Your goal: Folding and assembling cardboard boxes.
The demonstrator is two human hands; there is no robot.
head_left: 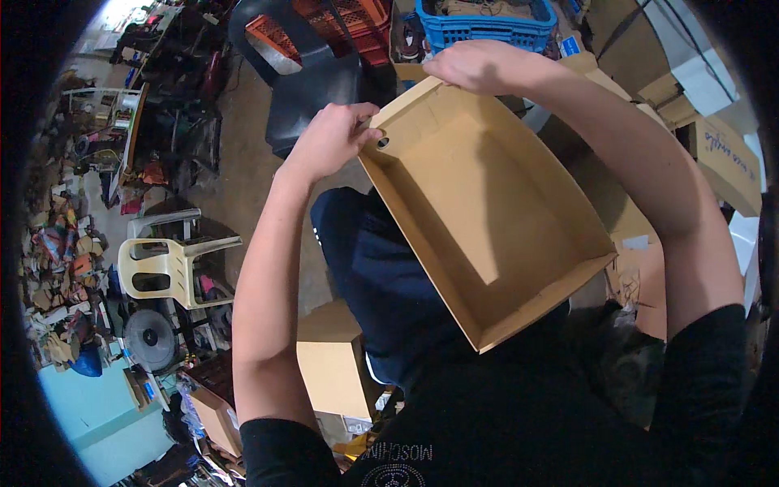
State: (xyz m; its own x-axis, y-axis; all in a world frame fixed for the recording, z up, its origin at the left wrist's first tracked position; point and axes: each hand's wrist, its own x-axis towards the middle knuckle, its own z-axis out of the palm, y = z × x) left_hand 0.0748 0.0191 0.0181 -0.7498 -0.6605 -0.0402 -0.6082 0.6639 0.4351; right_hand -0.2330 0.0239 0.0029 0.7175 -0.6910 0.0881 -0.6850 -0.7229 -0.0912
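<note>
A shallow open cardboard box [462, 170], brown inside, is tilted over my lap with its hollow facing up. My left hand [334, 140] grips the far left corner, thumb over the rim beside a small round hole [383, 143] in the end wall. At the far right corner, my right hand [479, 66] is closed over the rim of the same wall; its fingertips are partly hidden. The near end of the box rests close to my chest, and a shadow falls across its floor.
A black chair [312, 93] stands ahead, near orange crates [357, 28] and a blue crate [487, 32]. At left are a cream plastic chair [174, 272] and a fan [152, 339]. A closed carton [333, 369] sits by my left leg; more cartons [726, 154] are at right.
</note>
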